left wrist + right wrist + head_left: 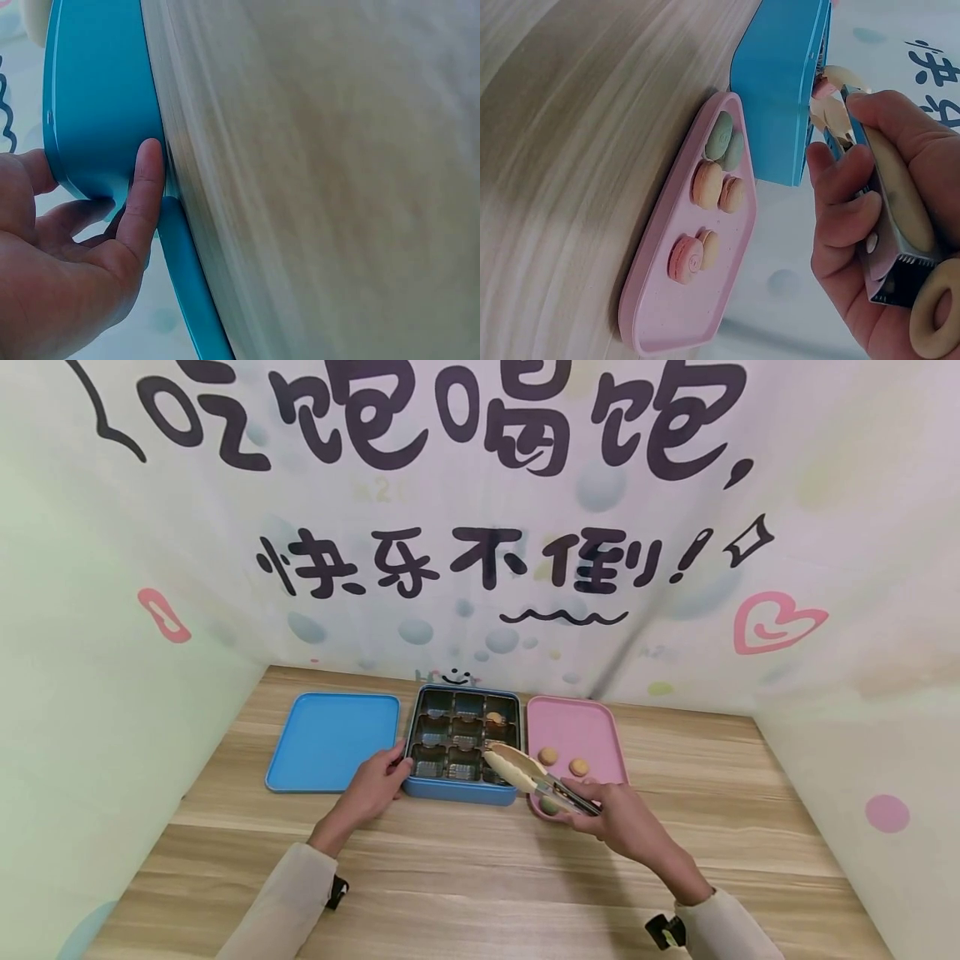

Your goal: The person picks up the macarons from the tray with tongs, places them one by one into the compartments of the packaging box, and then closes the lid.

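My left hand point(378, 781) holds the front left corner of a blue box point(461, 791). In the left wrist view its thumb lies at the rim and a finger lies along the wall. A black divided insert point(465, 735) fills the box, with an orange-tan macaron point(494, 718) in the back right compartment. My right hand point(626, 818) grips metal tongs with cream tips point(513, 767), over the box's front right part. Between the tips, a pink macaron point(823, 88) shows in the right wrist view; the head view hides it.
Right of the box lies a pink tray point(667, 322) with several macarons: green ones point(720, 135), orange-tan ones point(707, 184) and a pink one point(685, 259). A blue lid point(333, 743) lies flat on the wooden table point(450, 877) at left. A printed wall point(465, 635) stands behind.
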### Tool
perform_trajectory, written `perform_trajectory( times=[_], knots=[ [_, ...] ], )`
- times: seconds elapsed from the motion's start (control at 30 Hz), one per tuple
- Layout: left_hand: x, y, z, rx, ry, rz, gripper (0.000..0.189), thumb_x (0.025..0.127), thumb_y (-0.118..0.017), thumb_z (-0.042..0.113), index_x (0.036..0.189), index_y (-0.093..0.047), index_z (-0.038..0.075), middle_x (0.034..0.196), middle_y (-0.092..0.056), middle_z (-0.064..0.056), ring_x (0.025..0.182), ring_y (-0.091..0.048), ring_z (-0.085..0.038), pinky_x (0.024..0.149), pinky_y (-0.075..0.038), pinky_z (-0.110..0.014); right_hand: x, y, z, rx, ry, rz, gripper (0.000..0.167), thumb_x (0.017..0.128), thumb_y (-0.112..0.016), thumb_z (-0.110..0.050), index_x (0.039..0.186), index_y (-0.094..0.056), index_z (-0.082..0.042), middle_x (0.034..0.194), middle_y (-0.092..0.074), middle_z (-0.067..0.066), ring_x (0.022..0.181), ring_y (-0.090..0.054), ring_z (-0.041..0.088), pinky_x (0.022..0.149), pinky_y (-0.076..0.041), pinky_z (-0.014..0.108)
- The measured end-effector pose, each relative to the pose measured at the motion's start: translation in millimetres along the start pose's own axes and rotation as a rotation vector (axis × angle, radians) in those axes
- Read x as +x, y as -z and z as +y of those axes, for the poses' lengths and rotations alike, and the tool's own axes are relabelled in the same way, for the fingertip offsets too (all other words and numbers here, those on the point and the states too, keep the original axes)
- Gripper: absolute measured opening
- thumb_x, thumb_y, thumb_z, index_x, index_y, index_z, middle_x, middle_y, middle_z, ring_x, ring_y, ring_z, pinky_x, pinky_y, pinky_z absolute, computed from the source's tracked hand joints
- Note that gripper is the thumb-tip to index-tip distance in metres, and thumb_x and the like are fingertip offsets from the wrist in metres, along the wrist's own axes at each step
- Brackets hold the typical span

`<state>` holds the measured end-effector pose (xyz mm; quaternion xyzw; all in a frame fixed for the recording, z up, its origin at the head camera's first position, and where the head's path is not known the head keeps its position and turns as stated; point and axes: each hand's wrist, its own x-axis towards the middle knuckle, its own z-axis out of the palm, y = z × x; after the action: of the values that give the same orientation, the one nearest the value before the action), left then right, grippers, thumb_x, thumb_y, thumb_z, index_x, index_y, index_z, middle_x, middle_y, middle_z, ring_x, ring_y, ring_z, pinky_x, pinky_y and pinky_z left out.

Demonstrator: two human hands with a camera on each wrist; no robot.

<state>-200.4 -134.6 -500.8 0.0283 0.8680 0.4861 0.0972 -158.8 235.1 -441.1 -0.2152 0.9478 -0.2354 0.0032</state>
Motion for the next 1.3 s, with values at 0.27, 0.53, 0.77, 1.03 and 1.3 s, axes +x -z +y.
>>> perform_trajectory(
  times=[0.27, 0.53, 0.77, 1.03, 1.3],
  knots=[
    [-0.7, 0.1, 0.3, 0.004, 0.003, -0.004, 0.057, 0.106, -0.045, 0.027, 0.156, -0.028, 0.005, 0.12, -0.054, -0.021, 0.076, -0.062, -0.021, 0.066, -0.049, -0.029, -0.4, 0, 1, 0.003, -0.012, -0.003, 0.048, 0.084, -0.08, -0.023, 0.128, -0.068, -0.006, 0.091, -0.073, 0.007, 0.069, -0.055, 0.007, 0.064, -0.046, 0.024],
    [1.0, 0.0, -1.2, 0.006, 0.003, -0.005, 0.057, 0.106, -0.045, 0.027, 0.156, -0.028, 0.005, 0.117, -0.054, -0.02, 0.075, -0.061, -0.021, 0.066, -0.049, -0.03, 1.0, 5, 5, 0.09, -0.103, -0.019, 0.058, 0.087, -0.078, -0.028, 0.138, -0.06, -0.01, 0.102, -0.071, 0.015, 0.057, -0.047, 0.006, 0.051, -0.043, 0.022],
    [3.1, -0.7, -2.0, -0.002, -0.025, 0.004, 0.056, 0.106, -0.045, 0.025, 0.154, -0.03, 0.001, 0.098, -0.053, -0.014, 0.072, -0.06, -0.021, 0.065, -0.048, -0.03, -1.8, 17, 20, 0.01, -0.135, 0.017, 0.056, 0.087, -0.076, -0.023, 0.138, -0.059, -0.005, 0.073, -0.062, 0.006, 0.052, -0.039, 0.007, 0.047, -0.037, 0.023],
    [3.9, -0.9, -1.7, -0.001, -0.021, 0.005, 0.056, 0.106, -0.045, 0.025, 0.154, -0.03, 0.001, 0.102, -0.055, -0.015, 0.073, -0.061, -0.02, 0.065, -0.05, -0.03, -8.9, 27, 38, -0.112, -0.165, -0.037, 0.056, 0.088, -0.075, -0.022, 0.137, -0.059, -0.002, 0.063, -0.047, -0.001, 0.053, -0.037, 0.01, 0.049, -0.033, 0.024],
    [2.0, 0.4, -0.4, 0.008, -0.003, 0.0, 0.057, 0.106, -0.045, 0.028, 0.155, -0.029, 0.004, 0.112, -0.055, -0.018, 0.076, -0.062, -0.021, 0.067, -0.05, -0.03, -11.1, 28, 45, -0.13, -0.193, -0.091, 0.053, 0.088, -0.075, -0.023, 0.134, -0.061, 0.0, 0.062, -0.044, -0.003, 0.052, -0.035, 0.009, 0.049, -0.031, 0.023]
  ],
)
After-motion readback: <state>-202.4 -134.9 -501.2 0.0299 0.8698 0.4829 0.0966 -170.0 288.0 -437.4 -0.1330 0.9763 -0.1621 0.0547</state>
